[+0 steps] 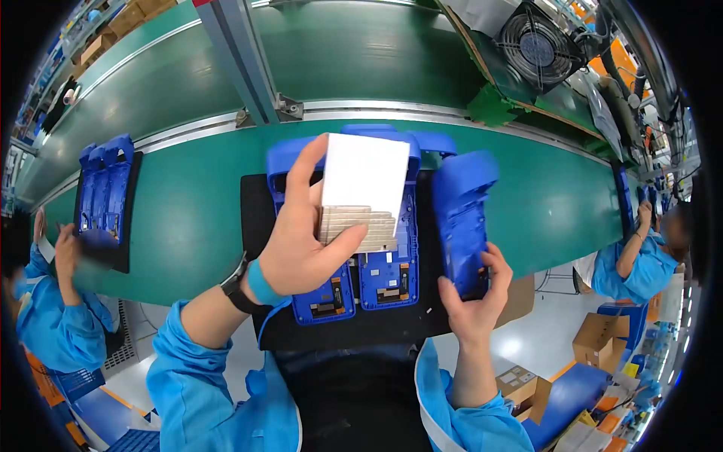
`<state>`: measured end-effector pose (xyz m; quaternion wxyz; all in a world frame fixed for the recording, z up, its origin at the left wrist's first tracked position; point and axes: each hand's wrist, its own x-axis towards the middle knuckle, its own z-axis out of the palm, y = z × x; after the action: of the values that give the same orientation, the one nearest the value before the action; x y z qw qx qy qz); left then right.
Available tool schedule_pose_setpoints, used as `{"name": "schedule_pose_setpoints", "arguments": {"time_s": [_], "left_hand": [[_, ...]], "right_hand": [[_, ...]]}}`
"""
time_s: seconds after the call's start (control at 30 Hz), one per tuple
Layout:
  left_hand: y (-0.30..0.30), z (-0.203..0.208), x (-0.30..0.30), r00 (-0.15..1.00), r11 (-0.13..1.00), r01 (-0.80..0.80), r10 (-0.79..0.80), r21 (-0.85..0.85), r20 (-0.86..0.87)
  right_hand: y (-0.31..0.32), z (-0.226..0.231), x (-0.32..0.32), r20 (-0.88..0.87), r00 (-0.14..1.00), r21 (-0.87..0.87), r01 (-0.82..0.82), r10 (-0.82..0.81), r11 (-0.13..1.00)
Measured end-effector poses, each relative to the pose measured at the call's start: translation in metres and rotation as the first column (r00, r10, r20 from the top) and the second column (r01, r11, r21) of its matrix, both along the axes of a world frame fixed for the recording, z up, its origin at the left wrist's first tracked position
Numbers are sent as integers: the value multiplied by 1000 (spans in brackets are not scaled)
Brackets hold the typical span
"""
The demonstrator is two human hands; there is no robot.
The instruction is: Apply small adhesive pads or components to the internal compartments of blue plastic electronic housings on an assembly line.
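Head view: the left hand (pixel 301 248) has the card (pixel 367 169) pinched, thumb across its lower strips (pixel 346 218), the other fingers partly hidden behind, up over the shells (pixel 388 282) on the mat (pixel 282 339). The right hand (pixel 478 301) is curled round the near end of a blue shell (pixel 461 200), thumb and fingers on opposite edges, just right of those others. And here's the risk: one-ended support could let that shell tip or slip, and it might knock its neighbours; thumb pressure could crease the strips. Now the looks: card white and plain above, beige-silver strips stacked below; the held shell deep blue, long, hollowed, slightly blurred, its far end bulging.
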<state>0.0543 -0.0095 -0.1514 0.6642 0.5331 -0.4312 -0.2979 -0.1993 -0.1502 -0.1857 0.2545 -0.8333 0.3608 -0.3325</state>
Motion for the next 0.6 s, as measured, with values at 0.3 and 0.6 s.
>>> {"name": "schedule_pose_setpoints", "arguments": {"time_s": [0.3, 0.6], "left_hand": [[-9, -7, 6, 969, 999, -33, 34, -8, 244], [-12, -12, 9, 911, 995, 23, 17, -93, 412]], "right_hand": [[9, 21, 27, -165, 958, -69, -248, 234, 966], [-15, 62, 93, 77, 834, -184, -527, 547, 830]]}}
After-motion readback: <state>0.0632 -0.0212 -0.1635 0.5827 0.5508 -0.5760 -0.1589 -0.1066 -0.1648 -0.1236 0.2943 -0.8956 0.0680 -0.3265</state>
